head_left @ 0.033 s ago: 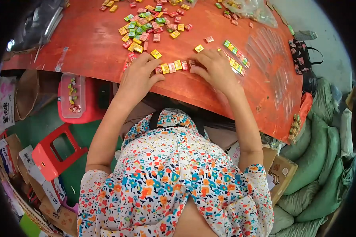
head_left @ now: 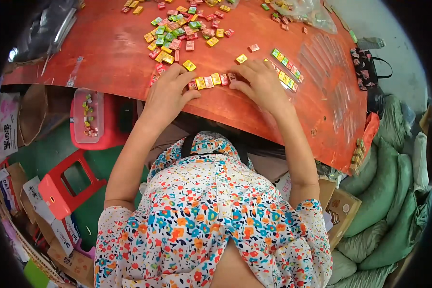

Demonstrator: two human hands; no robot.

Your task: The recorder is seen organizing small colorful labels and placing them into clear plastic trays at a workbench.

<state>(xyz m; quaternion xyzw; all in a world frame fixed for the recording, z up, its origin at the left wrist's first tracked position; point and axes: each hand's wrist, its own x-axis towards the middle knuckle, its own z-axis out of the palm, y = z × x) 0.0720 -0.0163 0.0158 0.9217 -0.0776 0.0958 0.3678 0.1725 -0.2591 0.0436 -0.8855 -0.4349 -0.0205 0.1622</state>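
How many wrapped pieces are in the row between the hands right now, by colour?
yellow pieces: 2
pink or red pieces: 3
Total: 5 in plain view between the left hand and the right hand; its fingers may hide more.

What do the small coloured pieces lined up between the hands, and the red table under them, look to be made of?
Row of pieces: probably glossy foil or plastic wrappers, bright and faintly shiny. Red table: a hard painted board, perhaps wood, matte and scuffed; unsure.
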